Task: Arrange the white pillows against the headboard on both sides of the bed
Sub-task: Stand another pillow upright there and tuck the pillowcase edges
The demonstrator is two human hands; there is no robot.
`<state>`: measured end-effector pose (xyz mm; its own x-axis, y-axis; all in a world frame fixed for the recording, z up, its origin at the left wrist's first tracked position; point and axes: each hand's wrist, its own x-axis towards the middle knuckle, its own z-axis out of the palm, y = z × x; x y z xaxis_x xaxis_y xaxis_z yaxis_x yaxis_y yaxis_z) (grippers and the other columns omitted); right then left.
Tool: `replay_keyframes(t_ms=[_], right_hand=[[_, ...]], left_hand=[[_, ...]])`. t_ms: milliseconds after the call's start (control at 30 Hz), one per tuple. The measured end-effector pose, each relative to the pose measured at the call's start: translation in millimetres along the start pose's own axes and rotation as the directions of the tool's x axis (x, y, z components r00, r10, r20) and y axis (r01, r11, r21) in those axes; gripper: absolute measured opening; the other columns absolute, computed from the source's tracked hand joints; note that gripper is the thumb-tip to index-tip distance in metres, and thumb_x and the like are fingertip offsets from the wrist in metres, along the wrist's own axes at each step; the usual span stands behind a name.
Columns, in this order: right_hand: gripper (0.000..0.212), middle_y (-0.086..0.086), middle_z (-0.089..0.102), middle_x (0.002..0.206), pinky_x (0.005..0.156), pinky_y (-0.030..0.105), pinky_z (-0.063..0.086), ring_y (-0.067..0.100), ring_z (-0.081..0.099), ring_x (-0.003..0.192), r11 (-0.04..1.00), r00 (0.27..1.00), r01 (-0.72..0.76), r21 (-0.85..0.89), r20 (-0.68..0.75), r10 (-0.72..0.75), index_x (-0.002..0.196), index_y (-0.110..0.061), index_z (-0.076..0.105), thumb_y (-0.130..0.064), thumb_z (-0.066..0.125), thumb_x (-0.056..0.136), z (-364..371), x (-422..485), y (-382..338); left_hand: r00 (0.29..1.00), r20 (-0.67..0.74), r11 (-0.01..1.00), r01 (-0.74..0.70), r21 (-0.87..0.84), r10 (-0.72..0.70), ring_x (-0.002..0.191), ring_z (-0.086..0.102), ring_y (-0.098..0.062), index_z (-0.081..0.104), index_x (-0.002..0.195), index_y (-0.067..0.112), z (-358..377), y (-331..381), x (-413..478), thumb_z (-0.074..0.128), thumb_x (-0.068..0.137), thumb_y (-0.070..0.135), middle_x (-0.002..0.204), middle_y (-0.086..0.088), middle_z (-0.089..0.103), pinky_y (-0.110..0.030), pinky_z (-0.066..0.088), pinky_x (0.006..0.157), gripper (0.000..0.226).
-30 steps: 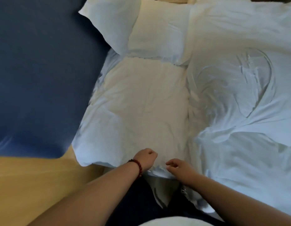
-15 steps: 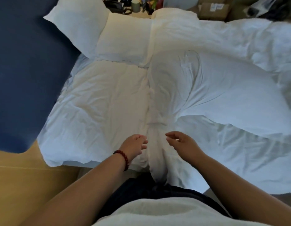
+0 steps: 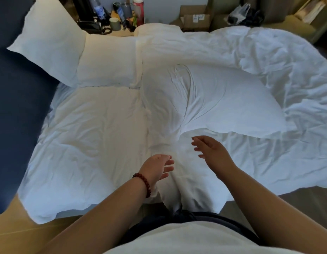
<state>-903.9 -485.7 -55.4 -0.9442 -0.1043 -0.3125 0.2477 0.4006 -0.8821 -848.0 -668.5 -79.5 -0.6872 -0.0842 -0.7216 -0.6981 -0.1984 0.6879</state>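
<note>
The dark blue headboard (image 3: 17, 99) runs down the left of the head view. One white pillow (image 3: 47, 41) leans against it at the far side, with a second pillow (image 3: 107, 61) lying flat beside it. A large pillow (image 3: 93, 143) lies flat near me, close to the headboard. Another pillow (image 3: 230, 107) lies in the middle of the bed. My left hand (image 3: 157, 167), with a red bead bracelet, hovers open over the sheet at the near edge. My right hand (image 3: 212, 153) is open with spread fingers, just short of the middle pillow. Neither holds anything.
A crumpled white duvet (image 3: 269, 57) covers the right part of the bed. A nightstand (image 3: 115, 22) with bottles, a mug and a phone stands beyond the bed. Cardboard boxes (image 3: 193, 17) and a bag sit on the far floor. Wood floor (image 3: 16, 233) lies at lower left.
Both hands have let go of the near pillow's edge and opened. My right hand has moved forward toward the middle pillow. The view has lifted, showing the far side of the bed.
</note>
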Motion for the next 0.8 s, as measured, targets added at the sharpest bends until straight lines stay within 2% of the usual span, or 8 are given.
replay_keyframes(t_ms=[167, 433, 533, 633, 700, 800], right_hand=[[0.018, -0.013, 0.071, 0.097, 0.093, 0.046, 0.053, 0.009, 0.066, 0.096, 0.999, 0.998, 0.031, -0.01, -0.053, -0.032, 0.093, -0.04, 0.068, -0.053, 0.056, 0.09, -25.9, 18.4, 0.1], [0.02, -0.017, 0.07, 0.099, 0.095, 0.04, 0.051, 0.004, 0.064, 0.099, 0.994, 0.995, 0.103, -0.043, -0.009, -0.103, 0.103, -0.038, 0.067, -0.05, 0.055, 0.093, -76.3, 86.7, 4.9], [0.021, -0.019, 0.069, 0.103, 0.093, 0.03, 0.049, -0.002, 0.061, 0.101, 0.987, 0.986, 0.155, -0.05, 0.072, -0.152, 0.108, -0.036, 0.068, -0.047, 0.056, 0.094, -109.6, 131.5, 2.5], [0.024, -0.023, 0.066, 0.105, 0.08, 0.011, 0.041, -0.017, 0.056, 0.096, 0.965, 0.962, 0.236, -0.114, 0.168, -0.215, 0.113, -0.033, 0.067, -0.044, 0.059, 0.093, -147.5, 181.0, -7.4], [0.031, -0.017, 0.064, 0.111, 0.079, 0.01, 0.039, -0.009, 0.058, 0.098, 0.934, 0.933, 0.314, -0.17, 0.236, -0.271, 0.119, -0.029, 0.066, -0.043, 0.061, 0.092, -170.0, 218.5, -15.3], [0.037, -0.008, 0.058, 0.114, 0.086, 0.019, 0.039, 0.009, 0.057, 0.102, 0.849, 0.866, 0.453, -0.273, 0.362, -0.345, 0.122, -0.023, 0.065, -0.041, 0.066, 0.089, -192.7, 277.9, -28.1]], left_hand=[[0.999, 0.005, 0.999, -0.05, -0.016, 0.05, 0.098, 0.068, -0.017, 0.063, 0.107, 0.014, 17.2, 24.0, 13.0, 0.046, 0.101, 0.025, 0.109, -0.003, 0.07, -0.036, 0.053, 0.092, 0.021], [1.0, -0.005, 0.993, -0.03, -0.115, 0.029, 0.101, 0.068, -0.017, 0.061, 0.113, 0.013, 79.0, 55.9, 39.8, 0.05, 0.1, 0.03, 0.111, -0.002, 0.07, -0.035, 0.053, 0.091, 0.024], [0.999, -0.041, 0.976, -0.024, -0.215, 0.016, 0.104, 0.067, -0.017, 0.058, 0.12, 0.014, 117.2, 70.2, 59.7, 0.055, 0.097, 0.036, 0.117, -0.002, 0.067, -0.035, 0.052, 0.091, 0.032], [0.996, -0.08, 0.947, 0.008, -0.321, -0.035, 0.112, 0.062, -0.017, 0.054, 0.129, 0.013, 164.5, 82.5, 80.4, 0.061, 0.093, 0.042, 0.126, -0.002, 0.062, -0.034, 0.05, 0.092, 0.047], [0.992, -0.105, 0.921, 0.019, -0.389, -0.065, 0.119, 0.056, -0.019, 0.049, 0.134, 0.015, 198.9, 91.2, 94.4, 0.065, 0.088, 0.045, 0.133, -0.003, 0.055, -0.035, 0.048, 0.098, 0.057], [0.985, -0.136, 0.862, 0.023, -0.506, -0.106, 0.127, 0.049, -0.021, 0.049, 0.134, 0.02, 240.8, 102.7, 114.8, 0.072, 0.081, 0.049, 0.138, -0.003, 0.05, -0.037, 0.041, 0.107, 0.065]])
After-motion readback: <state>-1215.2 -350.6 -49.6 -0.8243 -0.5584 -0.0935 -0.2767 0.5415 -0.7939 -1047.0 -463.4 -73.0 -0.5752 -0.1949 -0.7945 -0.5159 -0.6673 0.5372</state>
